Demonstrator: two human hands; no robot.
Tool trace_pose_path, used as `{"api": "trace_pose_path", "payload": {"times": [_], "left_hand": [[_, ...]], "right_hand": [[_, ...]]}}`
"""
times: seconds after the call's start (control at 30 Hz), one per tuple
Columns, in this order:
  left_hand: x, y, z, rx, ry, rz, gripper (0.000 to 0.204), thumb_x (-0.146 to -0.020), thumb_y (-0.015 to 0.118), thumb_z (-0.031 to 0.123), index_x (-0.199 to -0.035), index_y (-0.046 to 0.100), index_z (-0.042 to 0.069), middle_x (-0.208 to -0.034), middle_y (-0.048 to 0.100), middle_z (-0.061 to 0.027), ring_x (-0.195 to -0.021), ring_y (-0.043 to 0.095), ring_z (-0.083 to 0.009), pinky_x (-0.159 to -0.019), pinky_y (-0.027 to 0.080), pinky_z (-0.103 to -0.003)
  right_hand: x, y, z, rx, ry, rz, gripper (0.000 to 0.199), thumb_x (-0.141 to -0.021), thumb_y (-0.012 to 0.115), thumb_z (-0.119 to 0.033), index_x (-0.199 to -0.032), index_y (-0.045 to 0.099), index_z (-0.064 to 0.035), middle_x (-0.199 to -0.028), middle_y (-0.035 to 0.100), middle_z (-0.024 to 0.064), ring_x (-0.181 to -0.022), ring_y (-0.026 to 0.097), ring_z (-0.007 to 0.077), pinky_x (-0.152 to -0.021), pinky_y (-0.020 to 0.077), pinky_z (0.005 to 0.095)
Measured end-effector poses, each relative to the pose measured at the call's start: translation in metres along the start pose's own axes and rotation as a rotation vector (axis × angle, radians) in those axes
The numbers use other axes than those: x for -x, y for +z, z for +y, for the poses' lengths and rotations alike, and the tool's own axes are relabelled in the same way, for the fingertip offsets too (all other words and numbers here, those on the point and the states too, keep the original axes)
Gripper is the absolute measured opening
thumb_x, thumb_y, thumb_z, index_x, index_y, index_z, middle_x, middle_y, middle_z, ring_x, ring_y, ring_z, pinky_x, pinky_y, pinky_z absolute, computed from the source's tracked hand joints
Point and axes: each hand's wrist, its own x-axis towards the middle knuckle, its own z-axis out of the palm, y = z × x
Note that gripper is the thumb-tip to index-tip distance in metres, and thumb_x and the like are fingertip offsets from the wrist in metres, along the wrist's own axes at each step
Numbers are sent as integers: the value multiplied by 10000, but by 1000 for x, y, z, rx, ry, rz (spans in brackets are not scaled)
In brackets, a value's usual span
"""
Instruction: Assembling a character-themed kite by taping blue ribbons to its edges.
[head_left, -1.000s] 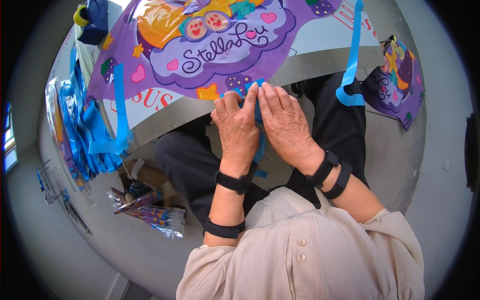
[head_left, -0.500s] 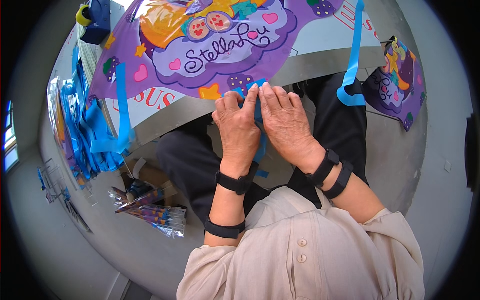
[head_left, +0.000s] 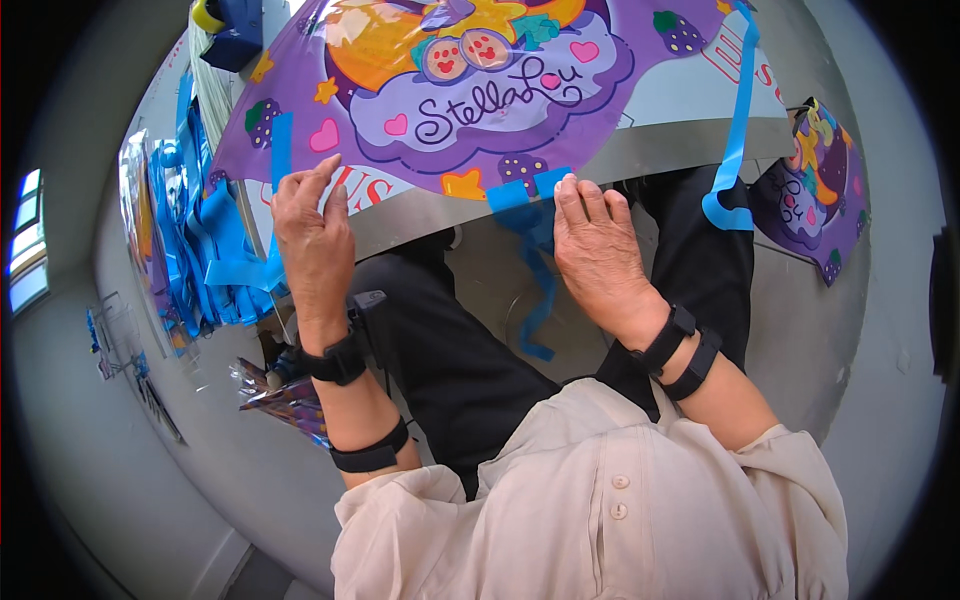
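Two kites (head_left: 470,90), two hands (head_left: 318,245)

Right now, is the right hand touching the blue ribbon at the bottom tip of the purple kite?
Touching. In the head view, the right hand's fingertips press on the blue ribbon at the purple kite's lower tip.

glossy plastic kite (head_left: 450,90), smooth blue plastic ribbon (head_left: 535,250), matt metal table edge (head_left: 640,165).

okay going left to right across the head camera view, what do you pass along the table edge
Heap of blue ribbons → left hand → blue tail strip hanging off the purple kite → right hand → blue ribbon loop → second purple kite.
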Motion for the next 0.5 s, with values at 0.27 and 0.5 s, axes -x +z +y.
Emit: {"api": "trace_pose_path", "payload": {"times": [0.27, 0.5], "left_hand": [[-95, -42, -98, 195, -133, 152, 150, -808, 605, 48, -913, 674, -33, -760, 666, -73, -660, 587, -107, -595, 457, -250], [-185, -64, -151, 315, -464, 258, 106, -783, 614, 41, -832, 674, -31, -704, 627, -60, -590, 535, -118, -523, 421, -252]], "right_hand": [[-2, -4, -2, 28, 22, -28, 478, -698, 554, -48, -1132, 520, 146, -1213, 460, 182, -1126, 427, 288, -957, 330, 382], [-6, -6, -6, 29, -2, -70, 517, -685, 552, -31, -1158, 494, 169, -1257, 428, 218, -1144, 411, 312, -957, 307, 409]]}}
